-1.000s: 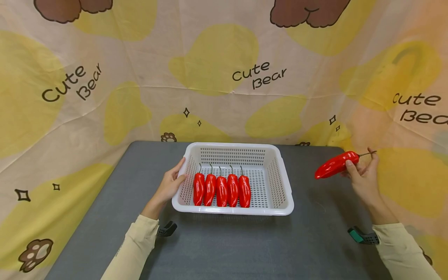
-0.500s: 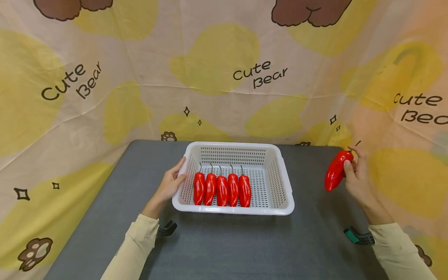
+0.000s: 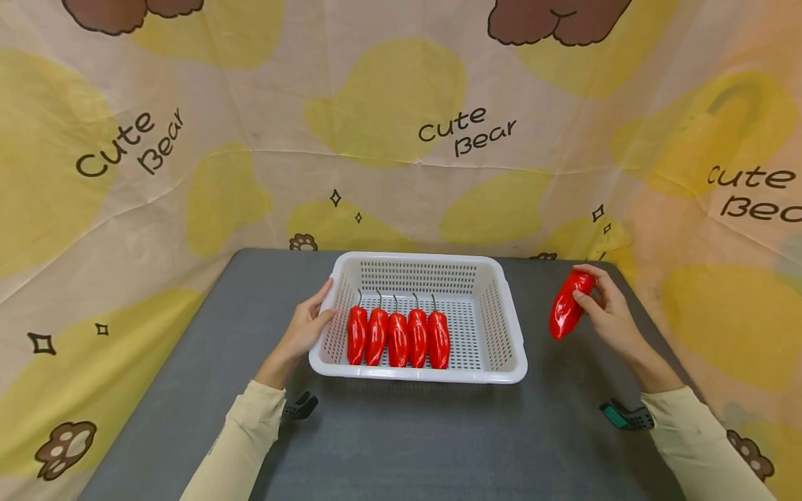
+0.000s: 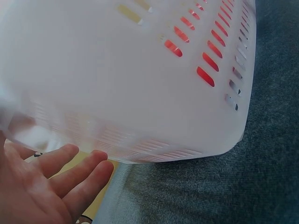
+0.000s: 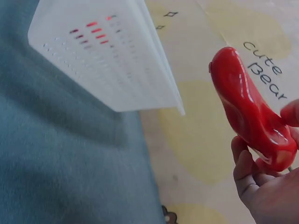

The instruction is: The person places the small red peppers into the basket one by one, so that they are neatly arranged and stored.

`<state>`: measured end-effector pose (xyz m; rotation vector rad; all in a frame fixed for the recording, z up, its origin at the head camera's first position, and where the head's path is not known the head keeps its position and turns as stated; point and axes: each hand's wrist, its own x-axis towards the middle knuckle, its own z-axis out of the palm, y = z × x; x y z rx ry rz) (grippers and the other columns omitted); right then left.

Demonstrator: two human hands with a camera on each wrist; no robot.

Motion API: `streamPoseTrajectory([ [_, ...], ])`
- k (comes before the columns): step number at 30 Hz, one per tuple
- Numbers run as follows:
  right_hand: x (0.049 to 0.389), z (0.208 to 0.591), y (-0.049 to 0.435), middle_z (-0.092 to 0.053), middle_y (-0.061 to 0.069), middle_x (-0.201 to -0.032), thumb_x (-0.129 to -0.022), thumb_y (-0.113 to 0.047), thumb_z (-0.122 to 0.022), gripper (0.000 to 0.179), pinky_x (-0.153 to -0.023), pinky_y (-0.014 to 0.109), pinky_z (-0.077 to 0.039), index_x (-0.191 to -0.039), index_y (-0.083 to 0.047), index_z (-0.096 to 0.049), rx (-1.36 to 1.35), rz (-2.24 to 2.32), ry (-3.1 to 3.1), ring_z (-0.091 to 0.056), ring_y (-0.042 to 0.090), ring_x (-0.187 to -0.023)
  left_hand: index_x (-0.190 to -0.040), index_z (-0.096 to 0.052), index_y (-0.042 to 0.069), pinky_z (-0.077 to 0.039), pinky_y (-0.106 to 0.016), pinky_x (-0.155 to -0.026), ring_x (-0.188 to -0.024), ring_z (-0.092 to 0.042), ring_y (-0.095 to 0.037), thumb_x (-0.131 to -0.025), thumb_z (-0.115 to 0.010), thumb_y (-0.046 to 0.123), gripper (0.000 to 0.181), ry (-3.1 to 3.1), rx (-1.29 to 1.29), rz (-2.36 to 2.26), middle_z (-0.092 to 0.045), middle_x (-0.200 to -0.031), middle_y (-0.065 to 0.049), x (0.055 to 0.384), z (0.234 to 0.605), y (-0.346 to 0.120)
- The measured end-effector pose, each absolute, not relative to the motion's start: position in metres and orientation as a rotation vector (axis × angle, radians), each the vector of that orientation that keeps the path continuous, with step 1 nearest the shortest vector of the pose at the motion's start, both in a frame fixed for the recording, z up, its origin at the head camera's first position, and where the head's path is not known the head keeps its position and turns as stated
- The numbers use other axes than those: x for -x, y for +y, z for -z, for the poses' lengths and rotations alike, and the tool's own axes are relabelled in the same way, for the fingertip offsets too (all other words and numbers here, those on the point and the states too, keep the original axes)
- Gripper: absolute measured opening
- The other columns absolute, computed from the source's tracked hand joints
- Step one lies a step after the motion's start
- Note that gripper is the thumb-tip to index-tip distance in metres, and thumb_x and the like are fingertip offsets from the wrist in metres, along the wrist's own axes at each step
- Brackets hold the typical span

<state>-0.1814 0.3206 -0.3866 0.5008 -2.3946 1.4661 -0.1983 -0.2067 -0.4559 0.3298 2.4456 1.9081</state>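
Note:
A white perforated plastic basket (image 3: 426,376) stands on the dark grey table, and my left hand (image 3: 303,330) holds its left rim, thumb over the edge. In the left wrist view, that hand's fingers (image 4: 86,175) lie along the outside of the basket wall (image 4: 140,116). Several red chili peppers (image 3: 397,341) lie side by side in the basket's left part, stems toward the back. To the right of the basket, my right hand (image 3: 610,316) pinches another red chili pepper (image 3: 567,309) near its stem end, tip pointing down toward the front. Its glossy body (image 5: 247,102) shows large in the right wrist view.
The basket's right part shows bare perforated floor (image 3: 465,334). Behind and beside the grey table (image 3: 438,445) hangs a cloth (image 3: 388,104) printed with yellow patches and bears. A dark wristband (image 3: 626,416) sits at the right sleeve.
My right hand has moved left toward the basket with the chili pepper, which has turned from nearly level to steeply tilted. The left hand and the basket have stayed in place.

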Motion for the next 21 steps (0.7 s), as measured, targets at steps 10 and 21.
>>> streamPoseTrajectory([
  [10,0.191,0.387,0.301,-0.053,-0.007,-0.116,-0.097,0.007,-0.055,0.051,-0.061,0.017,-0.059,-0.144,-0.010,-0.047,-0.598,-1.498,-2.385,-0.065,0.004,-0.072,-0.161,-0.022,0.008,-0.060,-0.054,-0.084,-0.120,-0.058,-0.056,-0.102,-0.047,0.003,0.064,2.449,-0.342,-1.920,-0.034,-0.158,-0.033,0.198,0.453,-0.206],
  [21,0.198,0.386,0.279,-0.044,0.027,-0.139,-0.097,0.006,-0.056,0.051,-0.074,0.013,-0.058,-0.145,0.005,-0.038,-0.659,-1.503,-2.446,-0.063,0.000,-0.091,-0.161,-0.023,0.008,-0.060,-0.055,-0.085,-0.120,-0.057,-0.056,-0.102,-0.047,0.002,0.064,2.437,-0.332,-1.933,-0.034,-0.158,-0.033,0.198,0.454,-0.207],
])
